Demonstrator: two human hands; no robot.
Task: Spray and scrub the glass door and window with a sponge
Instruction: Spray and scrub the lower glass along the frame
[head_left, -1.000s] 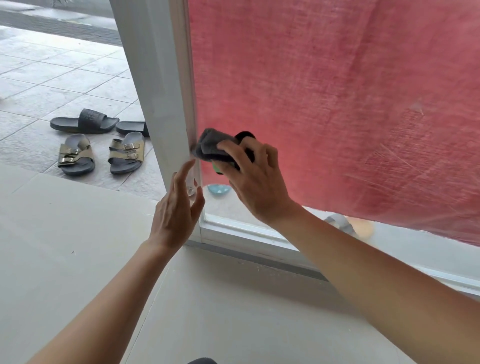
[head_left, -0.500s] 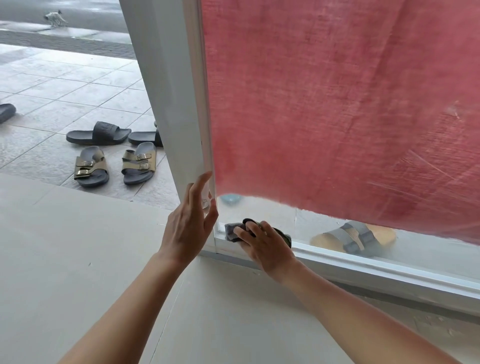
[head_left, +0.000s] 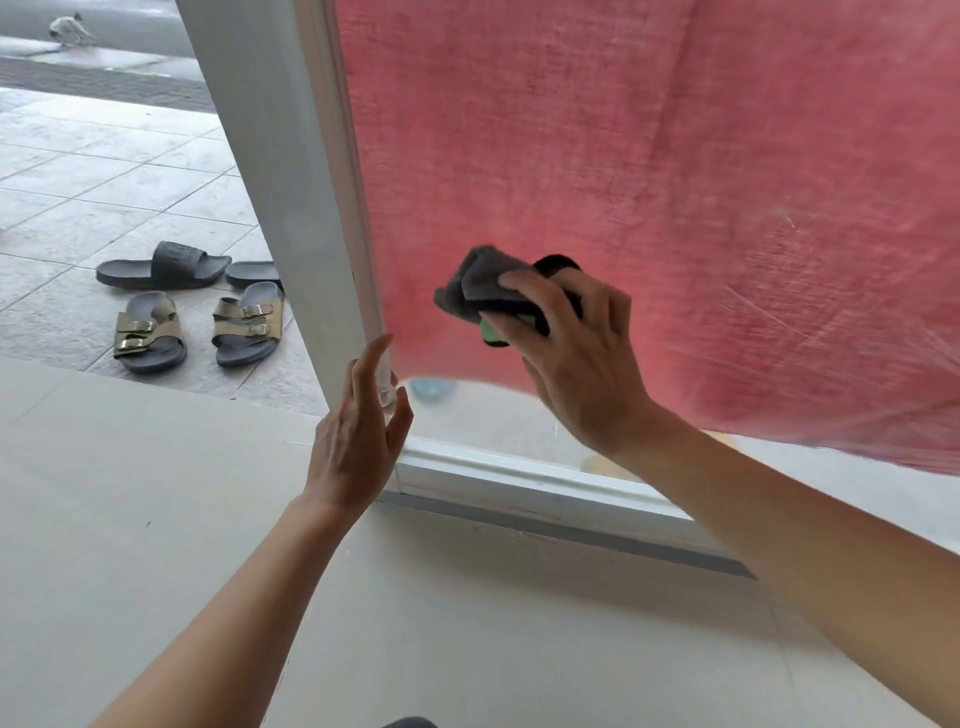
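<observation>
You seem mid-scrub: right hand (head_left: 576, 364) grips the sponge (head_left: 483, 291) on the glass (head_left: 675, 156) beside the frame (head_left: 291, 208), left hand (head_left: 358, 436) rests flat-fingered against it; next, probably sweep away from the frame.

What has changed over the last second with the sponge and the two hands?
The right hand carried the sponge down to the bottom corner of the glass, then back up and right, away from the white frame. Its grip never let go. The left hand stayed with straight fingers against the frame, and the sandals outside did not move.
</observation>
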